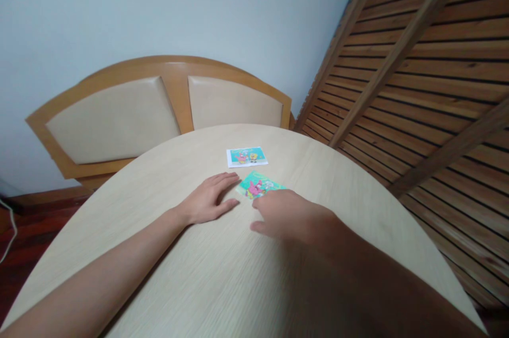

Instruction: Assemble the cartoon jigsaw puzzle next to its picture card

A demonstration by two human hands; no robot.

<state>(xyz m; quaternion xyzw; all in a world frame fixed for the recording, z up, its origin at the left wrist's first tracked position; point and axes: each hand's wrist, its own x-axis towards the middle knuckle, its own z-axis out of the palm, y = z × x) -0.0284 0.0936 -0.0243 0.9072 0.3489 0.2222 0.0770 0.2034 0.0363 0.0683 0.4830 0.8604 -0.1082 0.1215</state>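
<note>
A cartoon picture card (252,183) in turquoise, with a pink starfish figure and a pale green figure, lies on the round table (191,279). My left hand (209,199) rests flat at its left side, fingers stretched and fingertips by the card's edge. Over the card's lower right part is my right hand (292,213), slightly blurred, with index finger bent down and thumb apart from it. That hand hides some of the card and its own other fingers. Just beyond lies a white-edged sheet (247,157) printed with a similar cartoon scene, including a yellow figure.
A wooden bench back (181,94) with cream padded panels stands behind the table, against a pale wall (222,9). Slatted wooden panelling (382,88) leans along the right side. A white cable (11,229) hangs at the far left above a dark red floor.
</note>
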